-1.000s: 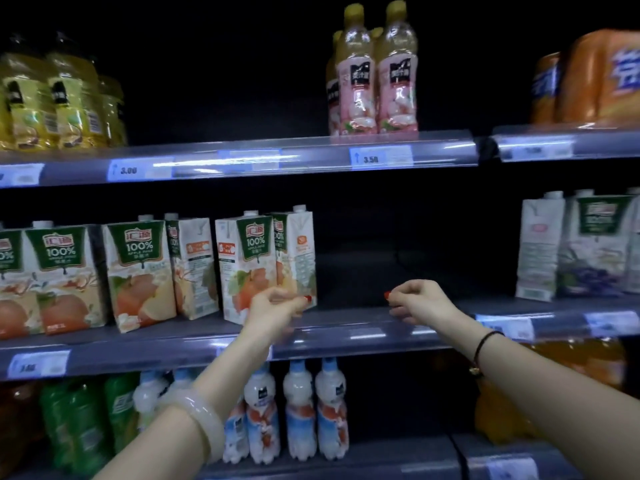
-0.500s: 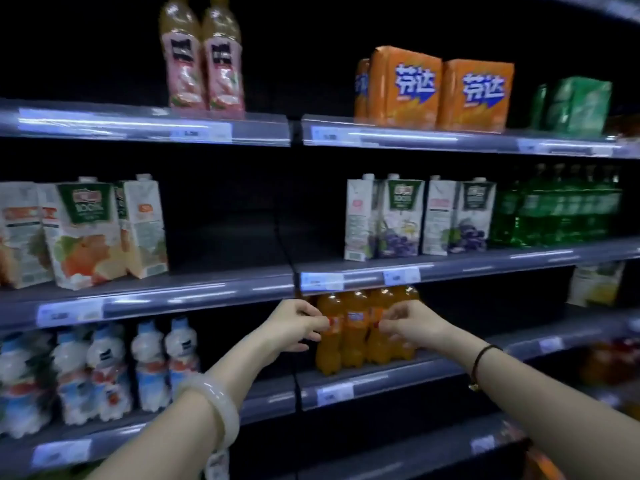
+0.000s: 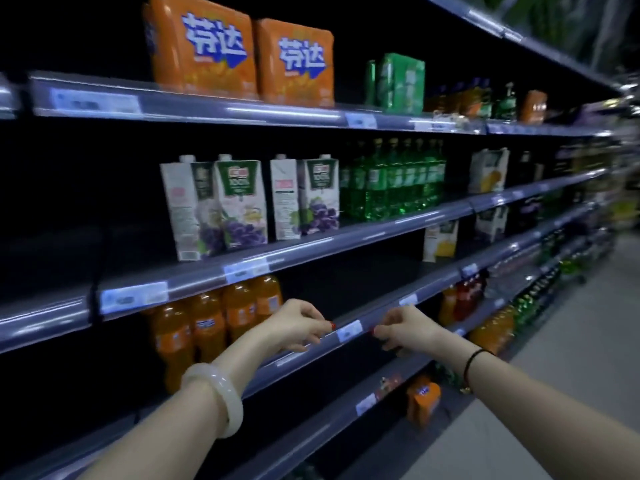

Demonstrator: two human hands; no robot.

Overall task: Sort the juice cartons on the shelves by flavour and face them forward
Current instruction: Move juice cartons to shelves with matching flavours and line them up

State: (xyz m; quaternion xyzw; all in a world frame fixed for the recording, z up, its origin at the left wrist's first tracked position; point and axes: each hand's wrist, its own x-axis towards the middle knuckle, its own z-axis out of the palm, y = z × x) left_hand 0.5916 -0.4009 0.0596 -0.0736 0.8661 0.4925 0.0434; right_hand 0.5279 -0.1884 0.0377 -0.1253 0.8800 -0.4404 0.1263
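four grape cartons [image 3: 242, 202] | green bottles [image 3: 394, 181] beside | left hand [image 3: 294, 323], right hand [image 3: 408, 329] fingers [image 3: 317, 323] loose, empty

Your left hand [image 3: 298, 323] and right hand [image 3: 405, 330] hover with fingers loosely curled, holding nothing, before the grey shelf rail [image 3: 440, 284], either side of a white price tag [image 3: 349, 330]. Above, four white grape juice cartons [image 3: 239, 199] stand angled, side panels showing, beside green plastic bottles [image 3: 394, 181]. Orange soda bottles [image 3: 207, 327] stand lower left.
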